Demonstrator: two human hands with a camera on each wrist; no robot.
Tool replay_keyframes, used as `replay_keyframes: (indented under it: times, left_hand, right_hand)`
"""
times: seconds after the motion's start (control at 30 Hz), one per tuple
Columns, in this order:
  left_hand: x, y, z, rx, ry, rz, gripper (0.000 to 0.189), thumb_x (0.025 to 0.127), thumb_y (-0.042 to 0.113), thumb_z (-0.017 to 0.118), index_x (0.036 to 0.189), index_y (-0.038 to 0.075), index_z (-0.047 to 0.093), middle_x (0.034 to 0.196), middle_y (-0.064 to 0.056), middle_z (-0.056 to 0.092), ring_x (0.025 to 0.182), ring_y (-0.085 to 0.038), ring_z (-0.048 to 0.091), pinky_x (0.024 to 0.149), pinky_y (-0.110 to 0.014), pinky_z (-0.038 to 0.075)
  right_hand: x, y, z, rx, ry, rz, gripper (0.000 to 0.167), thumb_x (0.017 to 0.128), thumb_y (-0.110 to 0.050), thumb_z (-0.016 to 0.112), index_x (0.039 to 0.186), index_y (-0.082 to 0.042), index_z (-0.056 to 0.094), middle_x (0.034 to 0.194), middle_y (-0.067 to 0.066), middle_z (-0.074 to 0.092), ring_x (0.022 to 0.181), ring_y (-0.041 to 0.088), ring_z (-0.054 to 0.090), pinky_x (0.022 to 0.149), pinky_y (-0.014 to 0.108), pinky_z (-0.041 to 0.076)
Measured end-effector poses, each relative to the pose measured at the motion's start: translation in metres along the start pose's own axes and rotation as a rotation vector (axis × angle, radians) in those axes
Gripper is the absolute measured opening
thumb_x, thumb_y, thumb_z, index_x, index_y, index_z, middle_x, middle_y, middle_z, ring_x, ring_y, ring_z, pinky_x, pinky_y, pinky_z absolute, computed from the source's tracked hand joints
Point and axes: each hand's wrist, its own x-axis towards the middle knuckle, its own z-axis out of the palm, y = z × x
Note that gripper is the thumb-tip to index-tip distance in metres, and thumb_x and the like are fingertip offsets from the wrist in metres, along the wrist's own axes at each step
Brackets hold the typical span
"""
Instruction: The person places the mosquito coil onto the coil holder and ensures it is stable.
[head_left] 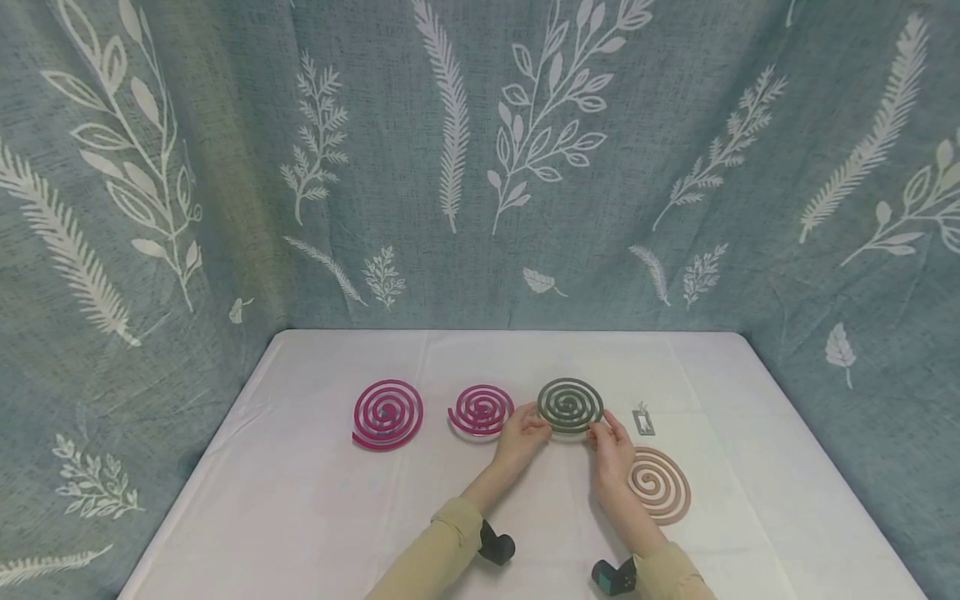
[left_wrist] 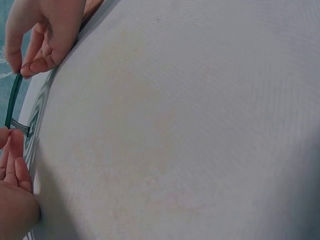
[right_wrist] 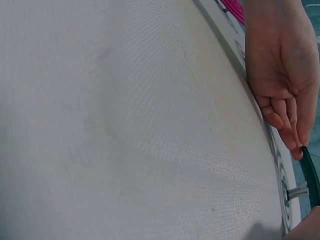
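A dark green mosquito coil (head_left: 570, 406) is level just above the table, pinched at its near left edge by my left hand (head_left: 521, 435) and at its near right edge by my right hand (head_left: 613, 454). Both wrist views show the coil edge-on, as a thin green band (left_wrist: 15, 100) between the two hands. Beneath it a small metal coil stand (right_wrist: 298, 191) rises from the tabletop toward the coil; whether its tip touches is too small to tell. The fingertips of my left hand (right_wrist: 285, 80) grip the rim from the side.
Two magenta coils, one far left (head_left: 387, 415) and one (head_left: 482, 409) beside my left hand, sit on the white table (head_left: 315, 517). A tan coil (head_left: 660, 487) lies partly behind my right forearm. Near it is a flat metal stand (head_left: 643, 421). Patterned fabric (head_left: 480, 275) surrounds the table.
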Motion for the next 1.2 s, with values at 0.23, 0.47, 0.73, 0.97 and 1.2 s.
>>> replay_keyframes:
  times: [0.23,0.47,0.73,0.97,1.2]
  left_hand:
    - [0.001,-0.001,0.001,0.012,-0.002,0.018,0.052,0.083,-0.001,0.062,0.13,-0.011,0.044,0.099,-0.027,0.066,0.084,-0.032,0.067,0.079,-0.029,0.054]
    - [0.001,0.0,0.001,0.001,-0.007,0.026,0.052,0.083,-0.002,0.062,0.13,-0.013,0.043,0.101,-0.03,0.065,0.087,-0.038,0.066,0.083,-0.036,0.054]
    - [-0.001,0.002,-0.001,-0.017,-0.019,0.005,0.053,0.083,0.001,0.063,0.131,-0.009,0.044,0.103,-0.027,0.066,0.089,-0.035,0.067,0.086,-0.036,0.053]
    - [-0.01,0.019,-0.003,-0.025,-0.028,0.013,0.05,0.084,-0.004,0.06,0.129,-0.014,0.042,0.102,-0.033,0.064,0.091,-0.044,0.064,0.087,-0.043,0.052]
    - [-0.016,0.034,-0.005,-0.02,-0.035,0.007,0.049,0.083,-0.006,0.059,0.128,-0.016,0.042,0.102,-0.034,0.063,0.091,-0.045,0.064,0.086,-0.042,0.053]
  right_hand:
    - [0.002,0.001,0.001,-0.001,0.017,-0.006,0.052,0.088,-0.009,0.055,0.138,-0.002,0.044,0.072,-0.014,0.058,0.07,-0.002,0.057,0.07,0.009,0.048]
    - [0.002,0.0,0.002,0.022,0.025,-0.014,0.05,0.088,-0.008,0.055,0.137,-0.001,0.045,0.072,-0.013,0.058,0.069,-0.002,0.057,0.071,0.009,0.049]
    - [0.001,0.001,0.002,0.011,0.033,-0.007,0.05,0.088,-0.008,0.054,0.137,-0.001,0.045,0.073,-0.013,0.056,0.07,-0.002,0.057,0.071,0.009,0.049]
    - [0.0,0.0,0.0,-0.009,0.017,0.001,0.051,0.09,-0.011,0.054,0.139,-0.003,0.044,0.075,-0.012,0.057,0.072,-0.002,0.057,0.072,0.009,0.048]
    - [0.0,0.0,0.001,-0.02,0.018,0.006,0.05,0.09,-0.012,0.054,0.139,-0.004,0.044,0.078,-0.011,0.058,0.072,-0.003,0.056,0.072,0.007,0.047]
